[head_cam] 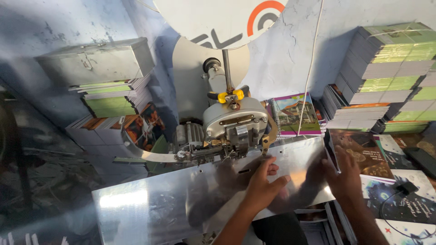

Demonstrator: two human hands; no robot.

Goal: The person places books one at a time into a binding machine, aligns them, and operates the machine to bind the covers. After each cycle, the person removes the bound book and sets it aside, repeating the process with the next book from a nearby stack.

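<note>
A shiny metal work plate (154, 204) lies in front of a grey machine head (234, 122) with a yellow clamp on top. My left hand (263, 181) rests flat on the plate just below the machine head, fingers spread toward the right. At the plate's right edge my right hand (341, 174) grips a thin dark booklet (330, 152) held upright on its edge. A white strap (150, 155) feeds into the machine from the left.
Tall stacks of notebooks (386, 72) stand at the right and more notebook stacks (116, 97) at the left under a grey metal box (97, 59). Dark printed covers (395, 181) lie at the right with a black cable. A spiral notebook (293, 115) leans behind the machine.
</note>
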